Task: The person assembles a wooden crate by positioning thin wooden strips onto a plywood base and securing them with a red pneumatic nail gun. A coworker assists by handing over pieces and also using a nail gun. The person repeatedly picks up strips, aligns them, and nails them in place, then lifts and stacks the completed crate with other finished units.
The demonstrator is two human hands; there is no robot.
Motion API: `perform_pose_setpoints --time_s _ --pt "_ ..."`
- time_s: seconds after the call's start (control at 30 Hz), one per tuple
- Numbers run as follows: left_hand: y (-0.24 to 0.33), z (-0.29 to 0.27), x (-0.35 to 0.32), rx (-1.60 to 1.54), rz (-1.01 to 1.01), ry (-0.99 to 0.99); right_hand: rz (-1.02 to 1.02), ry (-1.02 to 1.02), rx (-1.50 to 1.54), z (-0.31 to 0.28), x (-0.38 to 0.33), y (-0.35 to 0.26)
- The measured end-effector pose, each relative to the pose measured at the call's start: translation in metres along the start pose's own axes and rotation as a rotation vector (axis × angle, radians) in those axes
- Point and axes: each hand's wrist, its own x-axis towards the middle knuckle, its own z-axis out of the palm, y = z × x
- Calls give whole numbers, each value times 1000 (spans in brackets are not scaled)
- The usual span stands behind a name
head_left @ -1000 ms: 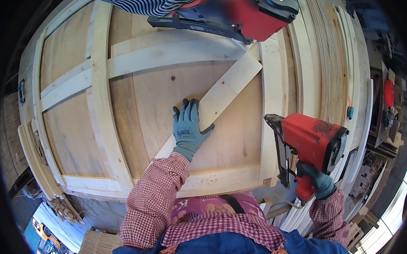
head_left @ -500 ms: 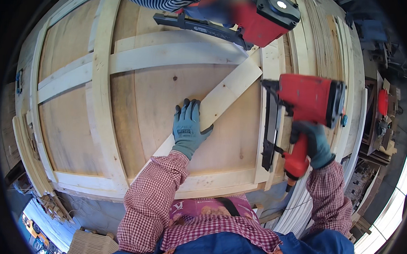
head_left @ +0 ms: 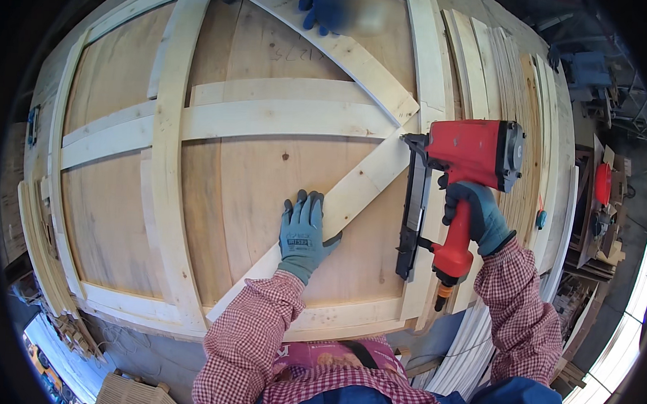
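Free room spans the plywood [head_left: 368, 251] between left hand [head_left: 305, 234] and nail gun [head_left: 467, 147], which bars the right

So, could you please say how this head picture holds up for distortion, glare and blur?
Head view: the fisheye lens curves the wooden frame; head view, lower right: a bright strip is washed out; head view, top: a smeared patch adjoins the co-worker's glove, while the red nail gun looks fairly sharp.
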Motion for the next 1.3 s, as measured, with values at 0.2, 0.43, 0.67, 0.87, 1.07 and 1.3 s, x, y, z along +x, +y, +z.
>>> perform_pose_setpoints --time_s 0.2,0.43,0.67,0.87,1.07,1.3 --pt "0 2 1 -9 27 35 -26 11 -57 7 0 3" --pt "0 3 -1 -26 28 37 -17 41 9 9 2 5" --pt "3 0 5 -24 25 12 -112 112 16 13 -13 11" --pt "-3 -32 -29 59 90 100 -84 53 -194 21 -124 56" --pt "-85 -46 -251 158 -303 258 -469 -437 -1098 48 -229 129" --pt "-137 -66 -310 160 -527 255 222 -406 -304 115 -242 216"
